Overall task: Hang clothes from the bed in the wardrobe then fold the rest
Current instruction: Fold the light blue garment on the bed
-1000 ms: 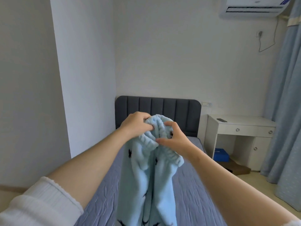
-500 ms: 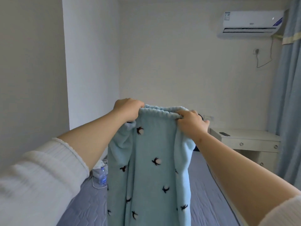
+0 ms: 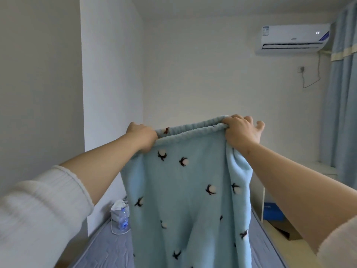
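On the left, one water bottle (image 3: 122, 219) sits in a plastic bag at the edge of the bed (image 3: 104, 248), out of the way of the work. The left hand (image 3: 144, 137) has its grip curled tight around one corner of the elastic waistband. Between the hands hang the light-blue fleece pyjama bottoms (image 3: 189, 190), raised clear of the bed so the cloth drops straight, probably to square it up for folding or hanging. The right hand (image 3: 239, 132) takes the other corner, with its grip only partly closed: some fingers hook the band while the rest splay loose. By count there are two hands, one garment and one bottle, and further right one air conditioner (image 3: 293, 38) on the wall and one blue curtain (image 3: 342, 103).
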`<state>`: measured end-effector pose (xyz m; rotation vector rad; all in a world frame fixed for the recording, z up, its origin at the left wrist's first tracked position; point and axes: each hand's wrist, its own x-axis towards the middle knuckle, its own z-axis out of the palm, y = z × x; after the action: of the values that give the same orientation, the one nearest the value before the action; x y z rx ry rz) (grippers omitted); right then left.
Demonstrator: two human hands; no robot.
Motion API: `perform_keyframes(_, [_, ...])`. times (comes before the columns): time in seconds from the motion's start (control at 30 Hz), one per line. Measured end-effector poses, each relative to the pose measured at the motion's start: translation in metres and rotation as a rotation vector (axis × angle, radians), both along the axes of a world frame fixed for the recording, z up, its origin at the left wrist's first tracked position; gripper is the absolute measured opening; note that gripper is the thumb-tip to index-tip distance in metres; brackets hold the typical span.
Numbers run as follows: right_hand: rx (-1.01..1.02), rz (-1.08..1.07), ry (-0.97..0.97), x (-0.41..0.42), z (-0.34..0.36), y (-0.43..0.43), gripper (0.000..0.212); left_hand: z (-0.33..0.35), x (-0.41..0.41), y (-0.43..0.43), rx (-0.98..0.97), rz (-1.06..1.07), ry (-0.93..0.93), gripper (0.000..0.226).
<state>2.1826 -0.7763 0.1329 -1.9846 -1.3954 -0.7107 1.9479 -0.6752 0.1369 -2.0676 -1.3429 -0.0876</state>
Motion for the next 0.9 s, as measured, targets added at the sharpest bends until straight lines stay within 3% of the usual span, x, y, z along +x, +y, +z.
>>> perform_keyframes(0.1, [-0.032, -0.053, 0.123, 0.013, -0.009, -0.001, 0.051, 0.006, -0.017, 0.004, -0.076, 0.051, -0.318, 0.030])
perform_keyframes(0.2, [-0.091, 0.039, 0.369, 0.022, -0.017, 0.002, 0.035, 0.010, -0.024, 0.008, -0.054, -0.070, -0.580, 0.031])
perform_keyframes(0.3, [-0.118, 0.196, 0.440, 0.024, -0.028, 0.011, 0.021, 0.013, -0.015, 0.001, -0.043, -0.161, -0.627, 0.030])
perform_keyframes(0.37, [-0.110, 0.183, 0.442, 0.025, -0.036, 0.016, 0.010, 0.011, -0.014, 0.001, -0.028, -0.181, -0.647, 0.028])
perform_keyframes(0.5, [-0.159, 0.166, 0.417, 0.022, -0.045, 0.020, 0.017, 0.004, -0.014, 0.004, 0.016, -0.141, -0.740, 0.031])
perform_keyframes(0.6, [-0.587, 0.256, 0.170, 0.011, -0.043, 0.011, 0.014, 0.000, -0.008, 0.003, 0.041, -0.114, -0.851, 0.030])
perform_keyframes(0.7, [-0.994, 0.244, 0.104, 0.001, -0.046, 0.003, 0.022, -0.004, -0.006, 0.007, 0.046, -0.099, -0.897, 0.029])
perform_keyframes(0.77, [-0.981, 0.181, 0.118, 0.004, -0.053, 0.005, 0.024, -0.006, -0.010, 0.009, 0.022, -0.099, -0.911, 0.030])
perform_keyframes(0.9, [-0.596, 0.169, 0.273, 0.024, -0.069, 0.012, 0.019, -0.015, -0.024, 0.015, 0.013, -0.119, -0.741, 0.015])
